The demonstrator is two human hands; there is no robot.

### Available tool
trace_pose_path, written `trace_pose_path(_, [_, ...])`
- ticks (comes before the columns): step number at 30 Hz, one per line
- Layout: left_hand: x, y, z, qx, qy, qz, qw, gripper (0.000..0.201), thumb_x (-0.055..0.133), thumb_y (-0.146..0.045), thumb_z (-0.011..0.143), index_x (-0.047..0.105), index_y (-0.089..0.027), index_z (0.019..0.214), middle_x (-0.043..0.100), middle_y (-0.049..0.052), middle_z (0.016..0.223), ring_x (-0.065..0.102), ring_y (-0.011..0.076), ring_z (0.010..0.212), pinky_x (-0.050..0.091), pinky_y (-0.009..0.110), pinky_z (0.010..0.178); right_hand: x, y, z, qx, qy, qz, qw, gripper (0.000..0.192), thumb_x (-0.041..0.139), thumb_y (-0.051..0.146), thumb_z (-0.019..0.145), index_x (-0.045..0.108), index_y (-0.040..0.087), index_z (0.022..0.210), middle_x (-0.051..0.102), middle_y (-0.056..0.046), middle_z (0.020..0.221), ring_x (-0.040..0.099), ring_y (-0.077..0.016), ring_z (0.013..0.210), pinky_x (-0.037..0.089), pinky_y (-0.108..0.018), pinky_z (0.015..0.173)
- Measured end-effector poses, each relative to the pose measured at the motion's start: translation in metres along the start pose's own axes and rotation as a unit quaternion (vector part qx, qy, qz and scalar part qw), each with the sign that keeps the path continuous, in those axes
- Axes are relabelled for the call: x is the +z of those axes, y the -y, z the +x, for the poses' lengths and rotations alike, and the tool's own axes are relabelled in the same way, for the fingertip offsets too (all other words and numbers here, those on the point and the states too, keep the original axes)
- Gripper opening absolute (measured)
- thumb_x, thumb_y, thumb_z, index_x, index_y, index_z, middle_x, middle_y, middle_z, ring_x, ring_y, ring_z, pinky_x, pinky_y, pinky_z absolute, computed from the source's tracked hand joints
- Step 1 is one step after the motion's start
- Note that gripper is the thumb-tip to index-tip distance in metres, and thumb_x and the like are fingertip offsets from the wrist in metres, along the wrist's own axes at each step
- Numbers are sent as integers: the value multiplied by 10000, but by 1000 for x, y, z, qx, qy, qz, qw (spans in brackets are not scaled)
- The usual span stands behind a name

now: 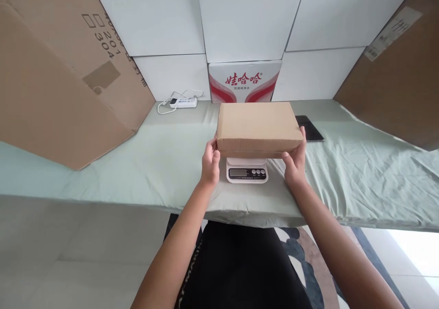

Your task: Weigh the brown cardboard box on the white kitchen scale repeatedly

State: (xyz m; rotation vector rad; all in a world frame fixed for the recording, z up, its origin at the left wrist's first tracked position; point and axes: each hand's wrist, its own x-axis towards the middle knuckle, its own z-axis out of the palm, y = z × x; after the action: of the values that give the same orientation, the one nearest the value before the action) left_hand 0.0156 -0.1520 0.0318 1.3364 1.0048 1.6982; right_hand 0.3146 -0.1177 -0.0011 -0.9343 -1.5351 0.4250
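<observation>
A plain brown cardboard box (pixel 259 122) is gripped at both ends by my hands, over a white kitchen scale (pixel 247 174). My left hand (pixel 210 162) closes on the box's left end, its thumb up at the near lower corner. At the right end, my right hand (pixel 297 160) has its fingers along the side and its thumb at the front lower edge. The scale's display and buttons show in front of the box, while most of its platform is hidden beneath. I cannot tell whether the box touches the platform.
A black tablet (pixel 310 128) lies behind my right hand, partly covered by the box. A white power strip with a cable (pixel 184 102) sits at the back left. Large cardboard panels (pixel 68 80) flank the cloth-covered table (pixel 164 162); a printed carton (pixel 244 82) stands at the back.
</observation>
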Motion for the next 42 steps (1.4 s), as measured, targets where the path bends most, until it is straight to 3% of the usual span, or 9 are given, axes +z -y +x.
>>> trace_pose_path(5, [-1, 4, -1, -7, -10, 8, 1000, 771, 587, -913, 996, 747, -306, 1443, 783, 165, 1572, 687, 404, 1578, 576, 568, 1298, 4, 17, 5, 27, -6, -10, 1000, 961, 700, 753, 982, 345, 493, 1836, 407, -16, 1950, 329, -431, 1853, 338, -730, 1502])
trace_pose_path(10, [-5, 12, -2, -27, -41, 12, 999, 808, 563, -899, 1024, 644, -353, 1614, 670, 135, 1757, 577, 369, 1708, 506, 524, 1384, 5, 26, 8, 50, -11, 11, 999, 957, 658, 795, 979, 346, 497, 1834, 449, -17, 1928, 365, -435, 1837, 363, -724, 1494])
trace_pose_path(14, [-7, 19, -3, -66, -52, 19, 996, 877, 519, -933, 1022, 577, -368, 1690, 680, 138, 1751, 566, 368, 1719, 490, 534, 1393, 4, 29, 5, 58, -21, 6, 998, 916, 644, 794, 994, 373, 514, 1823, 480, -2, 1909, 373, -436, 1833, 387, -705, 1485])
trace_pose_path(18, [-6, 16, 1, -37, -48, 29, 998, 852, 519, -926, 1027, 688, -318, 1598, 720, 145, 1697, 612, 379, 1670, 502, 529, 1374, 3, 30, 8, 41, -3, 22, 999, 907, 638, 791, 1011, 376, 487, 1824, 464, -21, 1918, 434, -461, 1794, 417, -728, 1459])
trace_pose_path(22, [-5, 5, 34, 38, -59, 41, 997, 812, 501, -921, 1040, 781, -239, 1380, 822, 152, 1454, 733, 361, 1473, 570, 488, 1250, 6, 29, 40, -24, 22, 27, 999, 946, 608, 838, 1023, 319, 448, 1835, 465, -60, 1909, 466, -479, 1762, 428, -771, 1428])
trace_pose_path(26, [0, 15, 89, 48, -66, 50, 995, 736, 610, -930, 995, 745, -245, 1226, 812, 105, 1255, 760, 297, 1293, 602, 399, 1116, 26, 3, 92, -47, 34, 30, 998, 1057, 617, 932, 963, 236, 481, 1840, 455, -48, 1901, 438, -464, 1772, 374, -776, 1458])
trace_pose_path(30, [5, 54, 125, -5, -80, 33, 996, 864, 637, -1051, 861, 725, -240, 1147, 798, 118, 1237, 762, 314, 1274, 612, 433, 1134, 56, -47, 116, -15, 37, 58, 997, 1238, 667, 985, 871, 167, 409, 1847, 360, -93, 1942, 370, -454, 1802, 311, -763, 1491])
trace_pose_path(35, [5, 87, 127, -53, -64, 9, 997, 936, 622, -1090, 819, 758, -254, 1217, 810, 133, 1383, 732, 357, 1443, 560, 495, 1279, 68, -85, 109, 2, 40, 83, 996, 1292, 702, 983, 820, 160, 370, 1820, 355, -117, 1934, 373, -424, 1806, 261, -714, 1522])
trace_pose_path(42, [4, 89, 124, -93, -44, -4, 995, 880, 587, -1030, 917, 759, -277, 1338, 770, 139, 1542, 672, 361, 1573, 541, 488, 1322, 64, -82, 106, 50, 49, 73, 995, 1274, 695, 988, 785, 196, 351, 1770, 476, -143, 1840, 423, -435, 1762, 239, -726, 1521])
